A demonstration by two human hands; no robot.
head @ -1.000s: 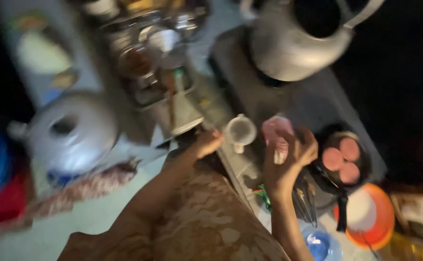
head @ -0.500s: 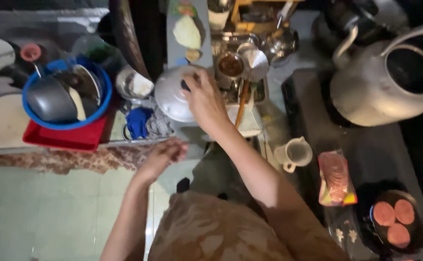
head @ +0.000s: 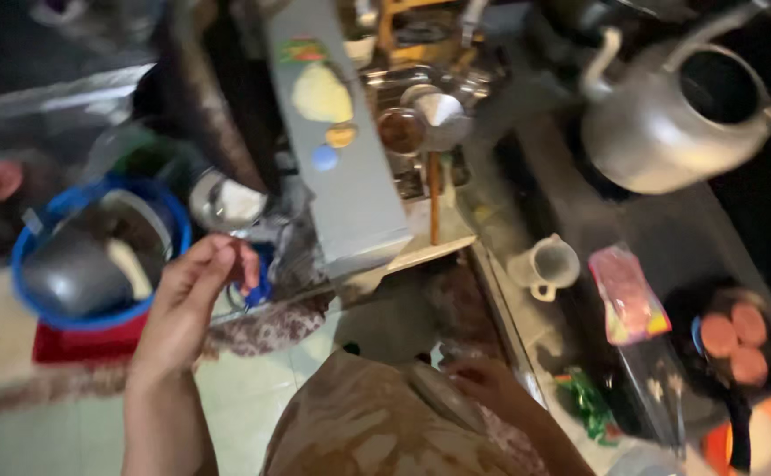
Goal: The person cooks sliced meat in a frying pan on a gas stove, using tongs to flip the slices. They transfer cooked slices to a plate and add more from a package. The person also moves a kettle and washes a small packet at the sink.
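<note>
The right hand point(head: 482, 381) was low, close to the body, and its fingers were bent against a pale, round-edged thing point(head: 434, 401) on the brown patterned cloth point(head: 359, 432); the picture was blurred there, so I could not tell if the fingers really gripped it. The left hand point(head: 187, 304) was raised with the fingers curled loosely and the thumb apart, holding nothing. Just beyond its fingertips was a small blue thing point(head: 258, 286), very near, but I could not tell if they touched. To the left of these fingers stood a blue basin point(head: 170, 216) with a grey pot point(head: 68, 273) inside, on a red tray point(head: 77, 339). Beyond the fingers of the right hand, a little to the right, a white cup point(head: 548, 264) stood on the counter point(head: 500, 211), and a pink packet point(head: 628, 295) lay beside it. More to the right was a dark pan point(head: 738, 339) with three round pink slices. Farthest from both hands stood a large metal kettle point(head: 667, 123).
</note>
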